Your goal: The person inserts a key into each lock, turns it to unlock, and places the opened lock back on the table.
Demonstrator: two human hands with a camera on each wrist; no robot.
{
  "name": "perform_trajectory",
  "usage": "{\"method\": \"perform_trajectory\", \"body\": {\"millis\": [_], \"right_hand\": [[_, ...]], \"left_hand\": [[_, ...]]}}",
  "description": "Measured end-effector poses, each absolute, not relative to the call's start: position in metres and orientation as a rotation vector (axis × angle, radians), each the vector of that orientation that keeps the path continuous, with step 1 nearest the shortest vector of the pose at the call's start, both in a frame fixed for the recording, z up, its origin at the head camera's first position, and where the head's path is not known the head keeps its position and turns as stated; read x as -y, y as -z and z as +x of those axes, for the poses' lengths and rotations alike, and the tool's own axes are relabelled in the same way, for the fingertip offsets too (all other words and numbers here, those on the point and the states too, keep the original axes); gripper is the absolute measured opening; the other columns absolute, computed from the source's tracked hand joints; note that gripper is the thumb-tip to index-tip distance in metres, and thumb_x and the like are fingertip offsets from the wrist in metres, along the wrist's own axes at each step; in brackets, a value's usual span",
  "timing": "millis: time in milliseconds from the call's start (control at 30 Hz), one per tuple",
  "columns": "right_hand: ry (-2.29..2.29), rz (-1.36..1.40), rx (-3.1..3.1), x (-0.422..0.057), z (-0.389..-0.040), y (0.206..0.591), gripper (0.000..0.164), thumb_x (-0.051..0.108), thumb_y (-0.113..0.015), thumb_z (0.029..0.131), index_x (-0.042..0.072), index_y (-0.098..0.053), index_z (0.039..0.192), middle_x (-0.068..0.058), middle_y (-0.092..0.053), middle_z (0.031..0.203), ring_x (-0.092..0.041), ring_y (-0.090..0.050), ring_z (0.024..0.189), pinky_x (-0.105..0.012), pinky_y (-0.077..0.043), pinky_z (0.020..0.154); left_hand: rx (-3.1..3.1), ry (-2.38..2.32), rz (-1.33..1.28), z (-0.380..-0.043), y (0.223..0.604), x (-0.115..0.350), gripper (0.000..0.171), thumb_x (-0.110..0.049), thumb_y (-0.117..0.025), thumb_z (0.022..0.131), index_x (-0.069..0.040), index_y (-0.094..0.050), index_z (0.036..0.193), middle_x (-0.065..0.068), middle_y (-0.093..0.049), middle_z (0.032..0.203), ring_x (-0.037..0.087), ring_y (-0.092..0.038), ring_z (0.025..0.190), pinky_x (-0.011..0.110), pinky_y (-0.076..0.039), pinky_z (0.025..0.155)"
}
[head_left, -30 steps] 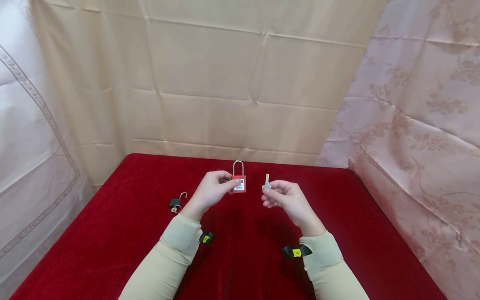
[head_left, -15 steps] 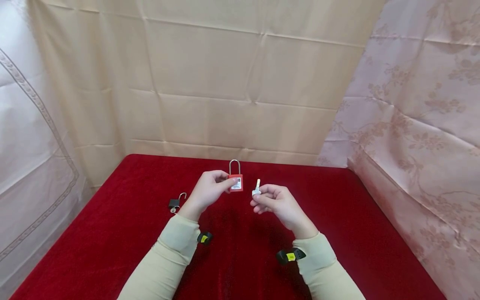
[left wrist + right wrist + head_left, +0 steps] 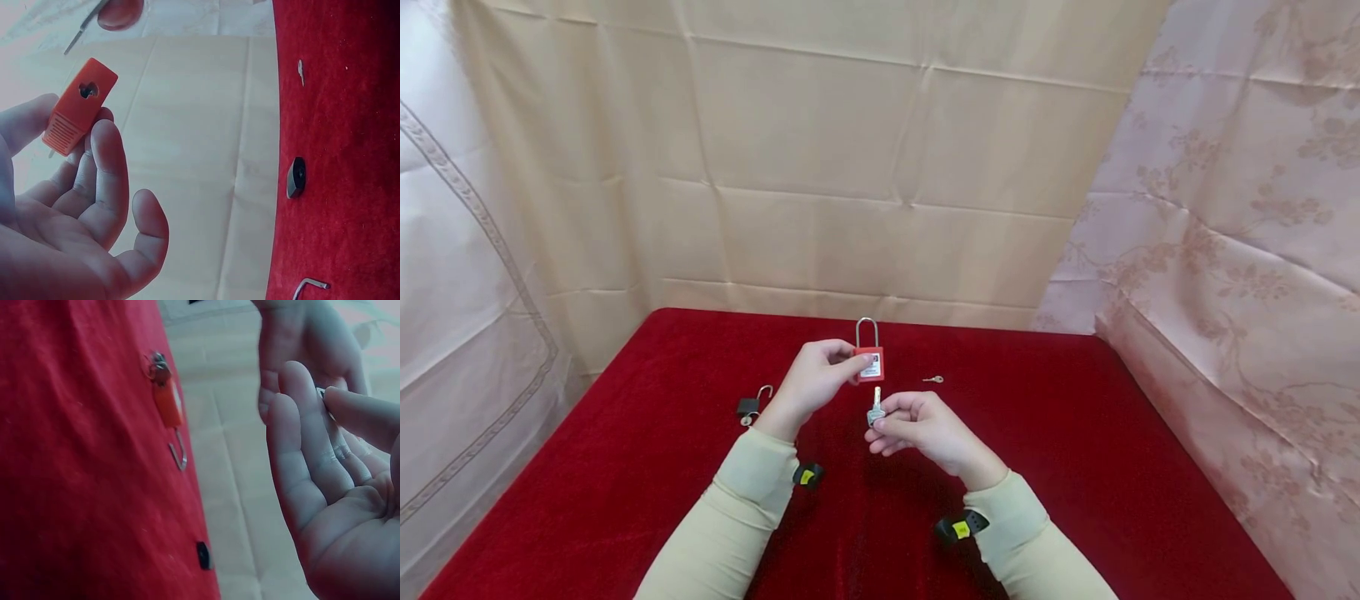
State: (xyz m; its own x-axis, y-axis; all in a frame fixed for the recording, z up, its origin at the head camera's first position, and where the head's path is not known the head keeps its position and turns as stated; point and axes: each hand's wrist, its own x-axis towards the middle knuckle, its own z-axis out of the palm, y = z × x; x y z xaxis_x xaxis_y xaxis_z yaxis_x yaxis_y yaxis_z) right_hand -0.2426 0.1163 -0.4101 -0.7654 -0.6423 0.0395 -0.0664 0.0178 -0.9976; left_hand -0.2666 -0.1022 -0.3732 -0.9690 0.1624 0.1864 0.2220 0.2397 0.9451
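Pinching a key [image 3: 876,412], the right hand [image 3: 931,429] hovers near the left hand [image 3: 814,379] gripping a red padlock [image 3: 873,372].

In the right wrist view, an orange padlock [image 3: 167,405] lies on a red cloth [image 3: 75,475], its silver shackle [image 3: 182,453] hooked below the body and a ring with blurred metal pieces [image 3: 159,367] above it. Well to the right of that padlock and lower, the right hand [image 3: 337,494] pinches a small item [image 3: 320,393] showing only a pale bit, while the left hand [image 3: 306,344], also right of the padlock but higher, is partly hidden behind those fingers. Below the padlock sits a small black object [image 3: 204,555]; just to its right hangs beige fabric [image 3: 222,469].
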Motion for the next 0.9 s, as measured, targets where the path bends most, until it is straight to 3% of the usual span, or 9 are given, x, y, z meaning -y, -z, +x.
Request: {"method": "perform_trajectory", "body": {"millis": [633, 900], "right_hand": [[1.757, -0.686, -1.862, -0.1101, -0.2413, 0.4136, 0.021, 0.003, -0.062, 0.099, -0.011, -0.062, 0.114, -0.025, -0.073, 0.100, -0.029, -0.075, 0.087, -0.047, -0.059, 0.082], [1.781, -0.666, -1.858, -0.1125, -0.2430, 0.4129, 0.018, 0.002, -0.062, 0.099, -0.010, -0.062, 0.113, -0.025, -0.073, 0.100, -0.028, -0.075, 0.087, -0.046, -0.058, 0.083]], "left_hand": [[2.434, 1.879, -0.391, -0.2665, 0.3724, 0.0997, 0.021, -0.023, -0.075, 0.093, -0.003, -0.074, 0.097, 0.009, -0.070, 0.079, 0.024, -0.065, 0.076, 0.039, -0.051, 0.073], [2.434, 1.883, -0.407, -0.2664, 0.3738, 0.0993, 0.021, -0.020, -0.074, 0.093, -0.001, -0.073, 0.101, 0.012, -0.071, 0.084, 0.028, -0.066, 0.078, 0.035, -0.050, 0.073]]}}
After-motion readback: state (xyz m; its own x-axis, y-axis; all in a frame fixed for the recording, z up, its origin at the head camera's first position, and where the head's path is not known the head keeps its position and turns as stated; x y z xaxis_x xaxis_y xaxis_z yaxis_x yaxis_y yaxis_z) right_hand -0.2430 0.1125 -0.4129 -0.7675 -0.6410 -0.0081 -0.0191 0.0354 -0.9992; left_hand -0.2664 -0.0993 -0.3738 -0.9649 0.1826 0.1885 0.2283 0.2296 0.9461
